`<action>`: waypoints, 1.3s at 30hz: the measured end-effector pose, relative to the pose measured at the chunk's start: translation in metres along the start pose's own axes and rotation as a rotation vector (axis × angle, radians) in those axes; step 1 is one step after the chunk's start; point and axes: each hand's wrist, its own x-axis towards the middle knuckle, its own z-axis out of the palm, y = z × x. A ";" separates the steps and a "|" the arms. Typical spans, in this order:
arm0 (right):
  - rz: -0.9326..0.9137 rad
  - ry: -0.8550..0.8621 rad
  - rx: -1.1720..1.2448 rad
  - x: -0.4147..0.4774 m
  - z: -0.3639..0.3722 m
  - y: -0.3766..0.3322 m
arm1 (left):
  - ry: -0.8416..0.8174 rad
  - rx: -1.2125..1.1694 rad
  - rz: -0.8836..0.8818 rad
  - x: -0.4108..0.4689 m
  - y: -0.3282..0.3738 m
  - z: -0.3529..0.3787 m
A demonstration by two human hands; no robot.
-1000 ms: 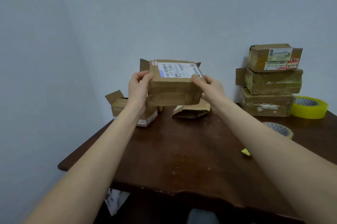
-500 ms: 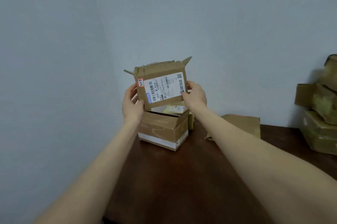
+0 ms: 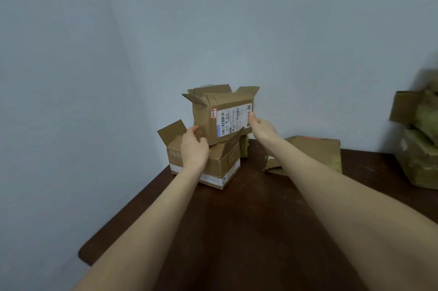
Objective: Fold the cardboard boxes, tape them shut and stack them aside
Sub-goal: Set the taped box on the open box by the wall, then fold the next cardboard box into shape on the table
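Observation:
A brown cardboard box with a white shipping label [image 3: 204, 117] sits tilted on top of a lower open box [image 3: 214, 165] at the table's back left corner. Its top flaps stand open. My left hand [image 3: 194, 148] grips the labelled box at its lower left corner, thumb on the front face. My right hand [image 3: 262, 127] touches the box's right edge beside the label with fingers stretched out. The lower box has one flap up on its left and a white band along its base.
A flattened cardboard box [image 3: 315, 151] lies at the back of the dark wooden table [image 3: 237, 231]. A blurred stack of taped boxes [image 3: 418, 148] stands at the right edge of view. Grey walls meet behind the boxes; the table's left edge is near.
The labelled box went from mid-air leftward, turned flaps-up, and now rests on the open box. My view swung left, so the tape rolls left the frame. My right hand's grip loosened.

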 end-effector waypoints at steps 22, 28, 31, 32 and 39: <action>0.466 0.345 0.040 -0.040 -0.139 0.137 | -0.465 0.294 0.003 -0.053 0.023 0.158; 0.509 0.222 0.519 -0.023 -0.119 0.148 | -0.621 0.281 -0.081 -0.053 0.013 0.179; 0.526 0.227 0.572 -0.021 -0.117 0.148 | -0.635 0.175 -0.099 -0.056 0.013 0.179; 0.528 0.246 0.586 -0.022 -0.118 0.148 | -0.617 0.103 -0.132 -0.055 0.013 0.176; 0.425 0.333 0.601 -0.048 -0.137 0.133 | -0.471 -0.154 -0.173 -0.061 0.031 0.145</action>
